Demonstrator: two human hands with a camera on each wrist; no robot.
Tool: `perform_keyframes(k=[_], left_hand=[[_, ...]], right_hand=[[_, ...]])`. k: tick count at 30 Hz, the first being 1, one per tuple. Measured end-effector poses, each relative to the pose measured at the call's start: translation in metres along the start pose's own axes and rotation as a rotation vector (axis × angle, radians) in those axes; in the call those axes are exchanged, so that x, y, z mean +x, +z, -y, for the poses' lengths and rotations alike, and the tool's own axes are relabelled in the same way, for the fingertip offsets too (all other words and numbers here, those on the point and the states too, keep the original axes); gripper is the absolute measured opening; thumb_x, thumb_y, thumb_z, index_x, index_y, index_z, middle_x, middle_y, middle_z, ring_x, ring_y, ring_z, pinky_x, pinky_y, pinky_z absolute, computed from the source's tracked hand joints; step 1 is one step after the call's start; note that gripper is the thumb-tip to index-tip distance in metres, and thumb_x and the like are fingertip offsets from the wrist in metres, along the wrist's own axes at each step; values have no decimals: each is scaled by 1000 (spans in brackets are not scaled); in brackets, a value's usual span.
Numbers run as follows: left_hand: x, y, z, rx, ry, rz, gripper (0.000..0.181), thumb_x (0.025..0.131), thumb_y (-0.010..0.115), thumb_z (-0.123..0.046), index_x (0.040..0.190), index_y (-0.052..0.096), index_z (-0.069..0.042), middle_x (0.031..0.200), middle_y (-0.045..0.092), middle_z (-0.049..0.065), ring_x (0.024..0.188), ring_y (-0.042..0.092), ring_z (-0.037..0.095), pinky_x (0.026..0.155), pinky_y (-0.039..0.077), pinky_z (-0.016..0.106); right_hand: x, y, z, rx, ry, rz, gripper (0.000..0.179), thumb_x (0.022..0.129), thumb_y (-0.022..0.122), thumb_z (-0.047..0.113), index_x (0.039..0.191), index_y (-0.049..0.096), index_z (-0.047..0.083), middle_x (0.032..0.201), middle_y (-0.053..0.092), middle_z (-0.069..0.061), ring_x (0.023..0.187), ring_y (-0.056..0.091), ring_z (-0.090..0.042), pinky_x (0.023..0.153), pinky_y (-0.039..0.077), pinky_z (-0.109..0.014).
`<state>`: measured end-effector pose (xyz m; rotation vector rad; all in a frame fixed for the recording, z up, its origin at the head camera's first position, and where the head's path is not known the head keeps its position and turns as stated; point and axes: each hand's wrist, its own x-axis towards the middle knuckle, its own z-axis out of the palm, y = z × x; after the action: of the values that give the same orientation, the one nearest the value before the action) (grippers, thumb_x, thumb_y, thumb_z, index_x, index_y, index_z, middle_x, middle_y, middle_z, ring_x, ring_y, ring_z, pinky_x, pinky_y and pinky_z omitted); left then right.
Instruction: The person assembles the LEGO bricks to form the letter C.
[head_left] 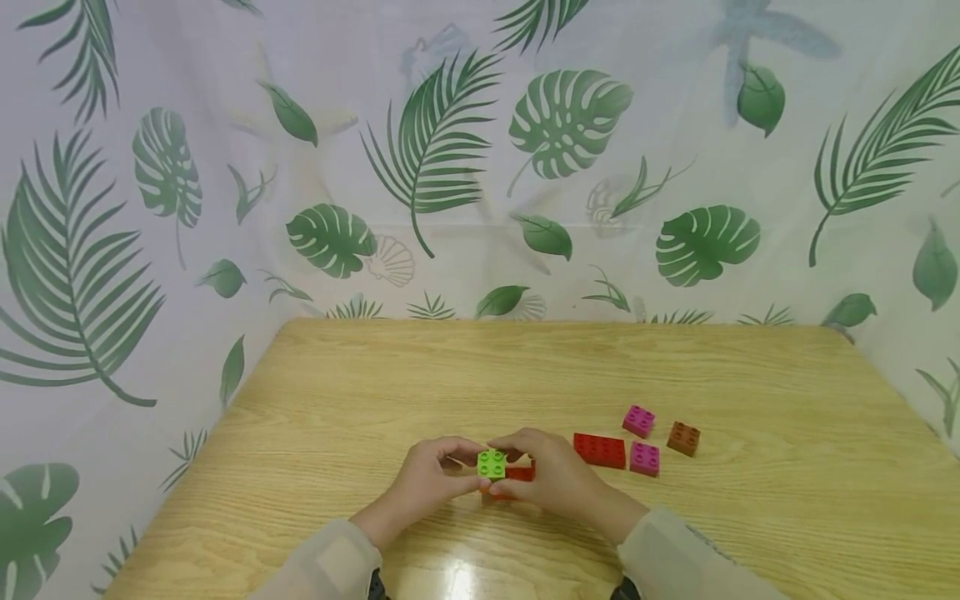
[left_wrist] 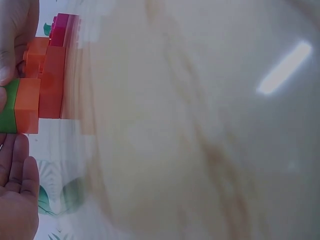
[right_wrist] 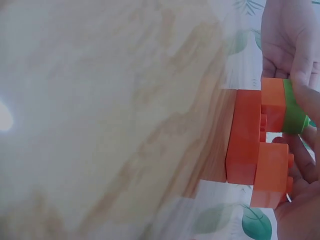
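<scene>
Both hands meet at a small stack of toy building bricks on the table. Its base is a long red-orange brick [right_wrist: 245, 135], lying flat. Two orange bricks sit on top, the right orange brick [right_wrist: 270, 175] and the left orange brick [left_wrist: 28, 105]. A green brick [head_left: 491, 463] tops the left one. My left hand [head_left: 429, 479] holds the green brick from the left, thumb in front and fingers behind. From the right, my right hand [head_left: 558, 475] reaches over the stack and pinches the same brick, its thumb at the front side.
Right of the hands lie a long red brick [head_left: 599, 450], two pink bricks, one farther back [head_left: 638, 421] and a nearer pink brick [head_left: 645, 458], and a brown brick [head_left: 684, 438]. A leaf-patterned cloth [head_left: 465, 275] hangs behind the wooden table [head_left: 337, 367].
</scene>
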<state>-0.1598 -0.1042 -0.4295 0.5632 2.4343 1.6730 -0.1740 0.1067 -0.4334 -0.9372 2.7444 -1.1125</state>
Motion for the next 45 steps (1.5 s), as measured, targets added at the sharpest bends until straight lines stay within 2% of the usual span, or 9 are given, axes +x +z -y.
perform_keyframes(k=[4,9,12,19,29,34,37,42,45], left_hand=[[-5,-2,-21,1,-1,11,27,81,75,-2,106,67,4,102,66,14,95,60,36,83,51,46],[-7,-4,-27,17,13,10,27,80,75,-2,105,67,4,100,66,14,94,60,35,81,52,41],[-5,-3,-23,22,1,7,27,80,75,-3,106,68,2,100,67,12,94,60,33,81,51,40],[6,1,14,30,-31,0,30,79,78,-10,108,69,-6,100,67,3,94,61,24,83,50,37],[4,0,13,0,-40,0,31,78,80,-15,108,70,-8,100,68,1,93,61,21,83,50,37],[3,0,11,-16,-46,1,32,79,79,-15,108,69,-7,100,67,2,94,61,23,84,50,40],[3,0,11,-10,-44,3,32,79,79,-15,108,69,-7,100,67,2,94,61,22,85,50,40],[4,0,12,1,-44,8,32,79,80,-17,107,70,-8,99,68,0,93,61,20,84,50,35],[3,0,11,1,-45,10,32,79,80,-18,108,70,-8,99,68,0,93,61,19,83,50,34]], right_hand=[[-4,-5,1,43,-3,-21,54,79,77,38,123,63,10,111,63,2,95,59,-16,81,51,-37],[-10,-12,-4,68,-61,-60,52,79,78,29,123,63,7,113,64,-4,95,60,-18,86,50,-43],[-14,-14,-9,53,-85,-85,51,79,79,26,122,63,6,109,64,-5,94,61,-18,85,51,-43],[-28,-20,-23,14,-100,-144,50,79,79,31,120,64,7,105,65,-2,94,60,-15,80,52,-41],[-52,-37,-45,12,-82,-212,49,77,81,25,119,64,7,113,65,-3,98,62,-18,83,52,-41],[-63,-47,-53,-65,-42,-258,47,77,81,27,118,65,10,112,65,1,90,61,-15,69,53,-32],[-69,-53,-58,-83,-35,-277,46,77,81,26,118,65,11,109,66,0,78,58,-14,61,49,-28],[-77,-62,-66,-125,-52,-306,47,75,82,22,117,66,9,96,65,4,70,54,-12,61,49,-29],[-82,-67,-70,-178,-27,-314,48,74,83,24,116,66,8,98,65,3,79,59,-15,67,52,-33]])
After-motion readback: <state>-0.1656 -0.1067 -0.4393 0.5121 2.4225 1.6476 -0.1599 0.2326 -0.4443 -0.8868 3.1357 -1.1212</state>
